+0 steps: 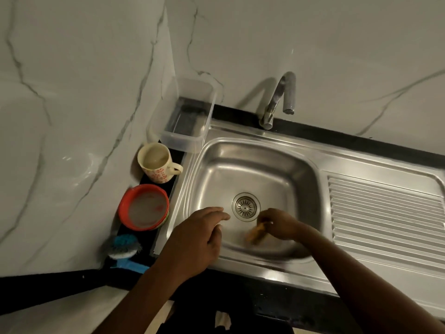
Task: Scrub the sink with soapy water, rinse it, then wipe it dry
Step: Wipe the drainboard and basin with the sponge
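**Right hand grips sponge on basin floor**

Right hand (279, 224) curls its fingers round a tan, block-shaped sponge (256, 235), held against the basin floor just in front of the drain strainer (245, 206). Both hand and sponge are motion-blurred. Left hand (199, 237) holds nothing, its fingers loosely extended above the front-left corner of the sink (240, 153). Contact with the rim cannot be determined.

The sink is brushed stainless steel with a rounded-rectangular bowl, a round perforated strainer and a ribbed drainboard (385, 213) on the right. A chrome gooseneck faucet (279, 100) stands behind the bowl.

On the black countertop (337, 137) to the left:
- a clear rectangular plastic container (185, 116), contents not determinable
- a cream mug (156, 165) with red pattern, holding cloudy liquid
- stacked red bowls (144, 207), the top one holding greyish liquid
- a blue-handled dish brush (122, 247)
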A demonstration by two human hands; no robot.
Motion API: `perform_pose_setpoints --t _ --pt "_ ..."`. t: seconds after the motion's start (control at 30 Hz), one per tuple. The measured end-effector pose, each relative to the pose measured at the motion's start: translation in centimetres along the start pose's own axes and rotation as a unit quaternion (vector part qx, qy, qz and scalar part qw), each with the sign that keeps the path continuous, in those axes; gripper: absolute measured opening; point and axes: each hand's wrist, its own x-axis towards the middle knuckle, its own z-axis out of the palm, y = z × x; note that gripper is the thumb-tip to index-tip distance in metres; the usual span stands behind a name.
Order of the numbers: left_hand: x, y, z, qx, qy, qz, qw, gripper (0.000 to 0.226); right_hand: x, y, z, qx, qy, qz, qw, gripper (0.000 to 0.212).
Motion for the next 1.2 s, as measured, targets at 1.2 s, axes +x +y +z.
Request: perform_pose_setpoints --t 1.2 --pt "4.2 6.4 -6.8 -0.164 0.234 -0.040 0.957 0.033 -9.1 -15.7 -5.7 0.569 -0.038 -0.226 0.790 0.057"
